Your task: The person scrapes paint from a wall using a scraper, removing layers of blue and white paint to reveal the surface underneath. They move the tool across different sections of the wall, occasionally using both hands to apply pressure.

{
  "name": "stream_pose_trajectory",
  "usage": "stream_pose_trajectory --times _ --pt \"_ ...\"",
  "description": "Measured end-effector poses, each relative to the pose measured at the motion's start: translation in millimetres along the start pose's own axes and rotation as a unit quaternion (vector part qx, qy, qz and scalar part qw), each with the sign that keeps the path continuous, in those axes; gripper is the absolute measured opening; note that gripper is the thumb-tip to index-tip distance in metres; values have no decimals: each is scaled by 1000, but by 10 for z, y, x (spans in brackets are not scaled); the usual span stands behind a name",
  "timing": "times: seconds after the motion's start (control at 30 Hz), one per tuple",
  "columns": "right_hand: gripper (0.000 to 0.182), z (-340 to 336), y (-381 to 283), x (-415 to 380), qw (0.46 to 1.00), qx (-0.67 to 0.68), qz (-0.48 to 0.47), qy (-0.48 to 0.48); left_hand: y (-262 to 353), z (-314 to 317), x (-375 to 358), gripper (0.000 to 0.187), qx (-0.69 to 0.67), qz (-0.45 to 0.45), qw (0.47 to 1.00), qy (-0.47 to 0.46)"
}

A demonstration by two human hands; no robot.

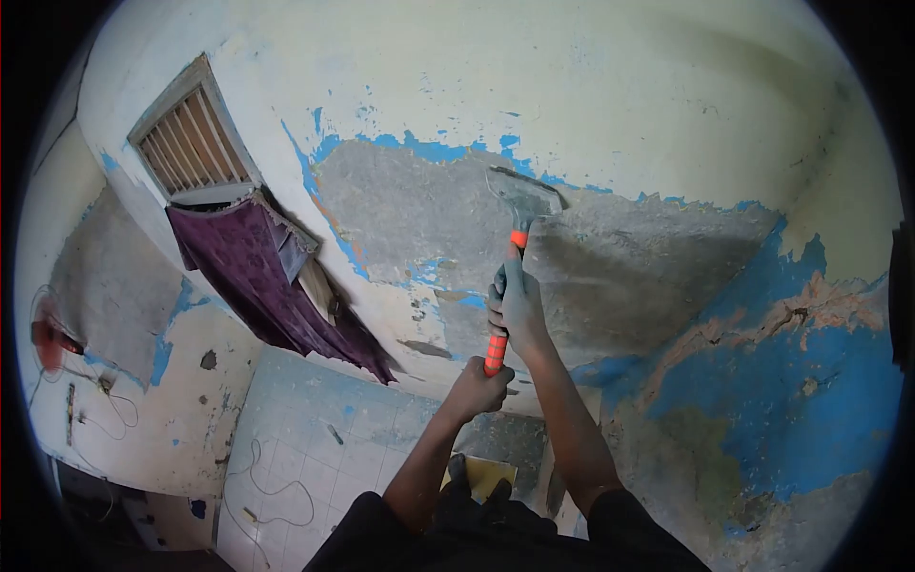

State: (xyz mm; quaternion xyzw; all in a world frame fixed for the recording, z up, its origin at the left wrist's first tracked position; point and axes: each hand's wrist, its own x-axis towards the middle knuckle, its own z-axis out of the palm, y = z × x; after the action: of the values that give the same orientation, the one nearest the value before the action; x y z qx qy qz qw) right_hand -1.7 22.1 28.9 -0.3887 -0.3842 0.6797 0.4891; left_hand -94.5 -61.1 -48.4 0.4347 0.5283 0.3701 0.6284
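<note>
Left hand (477,392) gripping scraper (518,236) low, right hand (521,313) wrapped higher; staggered grip presumably steadies blade (527,195), 12 o'clock, at wall (410,205).

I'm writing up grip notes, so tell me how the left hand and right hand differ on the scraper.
The right hand grips higher, nearer the blade; the left hand holds near the bottom end of the handle.
The right hand has one digit stretched along the handle towards the blade; the left hand shows none stretched that way.
Both are bare and closed around the same scraper.
</note>
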Motion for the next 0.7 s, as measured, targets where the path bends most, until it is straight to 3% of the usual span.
stream_pose_trajectory --times 0.13,0.23,0.33,0.43,0.53,0.57,0.7 --pt "56 -114 176 -27 999 -17 13 27 -241 93 -11 26 -43 -10 999 -15" --pt "57 -101 90 10 1000 -18 8 22 -1 105 79 26 -35 -16 998 -43" --pt "57 -134 92 -24 999 -24 22 28 -149 92 44 27 -61 -10 998 -33" --pt "57 -155 252 -3 999 -15 22 23 -181 107 -4 26 17 -15 1000 16" --pt "56 -72 20 39 999 -10 -15 27 -87 -44 151 23 -14 4 999 -41" --pt "55 -83 48 29 999 -8 -2 33 -142 19 122 23 29 21 999 -1" --pt "53 -193 209 24 999 -10 21 47 -318 14 147 30 -11 -15 999 -45"
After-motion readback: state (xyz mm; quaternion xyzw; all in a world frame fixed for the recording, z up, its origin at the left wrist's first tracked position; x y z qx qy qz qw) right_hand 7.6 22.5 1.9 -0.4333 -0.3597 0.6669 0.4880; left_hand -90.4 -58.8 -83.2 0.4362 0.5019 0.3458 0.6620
